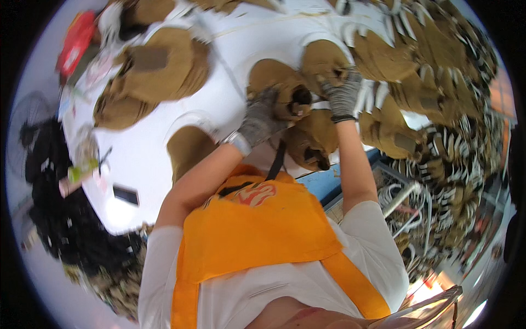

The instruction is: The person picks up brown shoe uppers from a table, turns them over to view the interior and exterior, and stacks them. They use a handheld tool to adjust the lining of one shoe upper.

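Observation:
Both my hands wear grey knit gloves over the white table (224, 49). My left hand (259, 118) is closed on the near left side of a brown cap (268, 74), its fingertips partly hidden by the fabric. To the right, my right hand (344, 94) grips the near edge of a second brown cap (323, 57), fingers bent over it. Another brown cap (309, 137) lies between my forearms, close to the table's front edge. By my left forearm rests one more brown piece (189, 148), partly covered by the arm.
Stacked brown caps (170, 68) stand at the left, and more stacks (378, 55) with white bands fill the right. A dark phone (126, 195) lies near the left edge. Beside my right arm is a metal-framed rack (402, 200). A red bag (76, 44) sits far left.

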### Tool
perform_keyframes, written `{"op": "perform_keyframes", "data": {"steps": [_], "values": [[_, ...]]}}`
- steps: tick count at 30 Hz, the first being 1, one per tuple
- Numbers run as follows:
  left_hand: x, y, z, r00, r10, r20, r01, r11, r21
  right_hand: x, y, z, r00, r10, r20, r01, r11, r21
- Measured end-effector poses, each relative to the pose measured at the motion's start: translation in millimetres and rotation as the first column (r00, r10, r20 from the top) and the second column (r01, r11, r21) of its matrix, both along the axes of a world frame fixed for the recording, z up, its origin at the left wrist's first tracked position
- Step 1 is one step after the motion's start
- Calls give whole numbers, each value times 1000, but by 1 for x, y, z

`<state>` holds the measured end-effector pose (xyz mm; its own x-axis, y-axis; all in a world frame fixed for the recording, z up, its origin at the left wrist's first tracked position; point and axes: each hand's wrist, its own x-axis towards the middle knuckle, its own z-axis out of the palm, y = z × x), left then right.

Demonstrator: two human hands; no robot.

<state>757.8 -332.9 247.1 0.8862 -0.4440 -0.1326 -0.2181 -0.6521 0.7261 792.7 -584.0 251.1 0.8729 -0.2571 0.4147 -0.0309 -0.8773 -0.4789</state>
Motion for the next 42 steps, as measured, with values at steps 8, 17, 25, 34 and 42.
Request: {"op": "perform_keyframes", "data": {"steps": [8,17,25,34,42], "values": [[-59,5,7,992,76,103,-91,985,146,12,1,4,995,89,-49,-59,897,439],[-125,199,137,799,364,-478,-571,708,-416,5,-14,24,963,233,-132,-184,933,310],[-212,318,-40,142,619,-772,-988,135,-74,-45,58,116,990,52,130,-91,945,313],[-179,313,-61,131,537,-833,-963,268,21,-162,240,13,91,911,-402,-303,410,860],[-186,353,-139,956,205,-211,-241,956,-167,-176,291,35,266,927,-266,-85,297,951]]}}
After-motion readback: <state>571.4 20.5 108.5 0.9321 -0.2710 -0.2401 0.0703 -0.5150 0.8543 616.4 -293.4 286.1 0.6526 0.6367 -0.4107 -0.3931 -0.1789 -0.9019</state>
